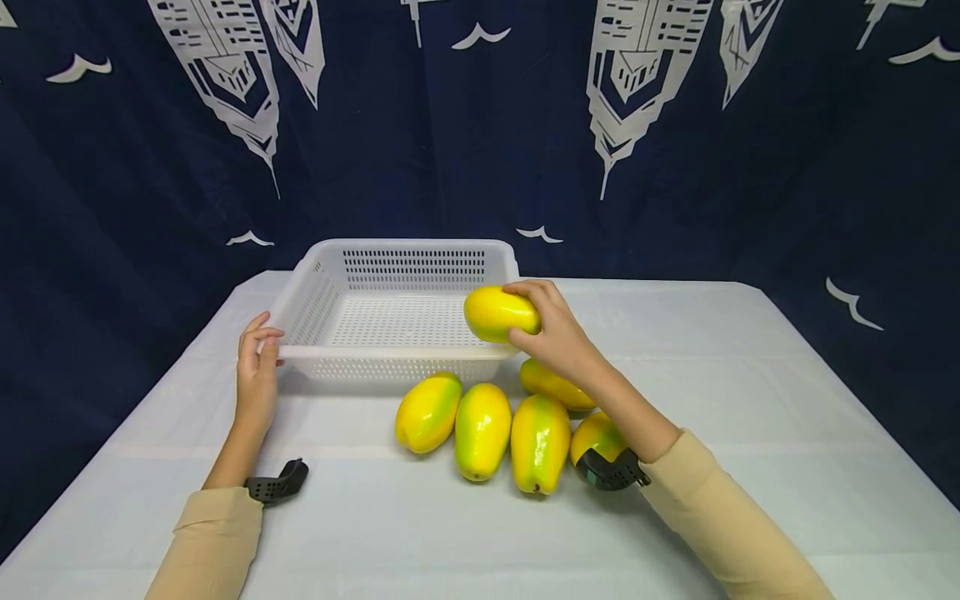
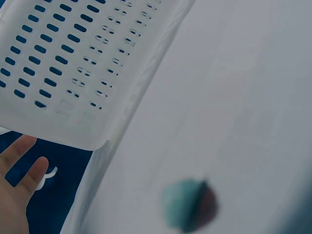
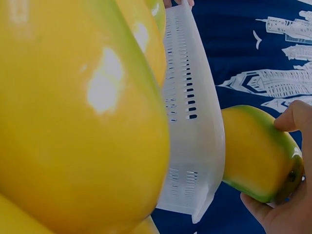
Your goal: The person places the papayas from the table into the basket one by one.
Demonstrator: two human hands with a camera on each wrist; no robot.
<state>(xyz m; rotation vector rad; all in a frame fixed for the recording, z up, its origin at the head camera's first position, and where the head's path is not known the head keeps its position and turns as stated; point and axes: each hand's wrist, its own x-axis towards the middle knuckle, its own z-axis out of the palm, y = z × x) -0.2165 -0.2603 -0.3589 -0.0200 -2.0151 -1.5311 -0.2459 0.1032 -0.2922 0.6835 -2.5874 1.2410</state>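
Fingers of the right hand (image 1: 557,333) grasp one end of a glossy yellow-green oval fruit (image 1: 495,313), its long axis pointing leftward over the white perforated plastic basket (image 1: 390,352). Left hand's (image 1: 257,371) relaxed fingers touch the left rim.

Basket (image 1: 390,367) on table (image 1: 337,533), curtain (image 1: 450,150) behind; five fruits (image 1: 483,432) toward front right.

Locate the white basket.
In the head view, the white basket sits left of centre on the white table, the left hand at its left end and yellow fruits near its front right corner.
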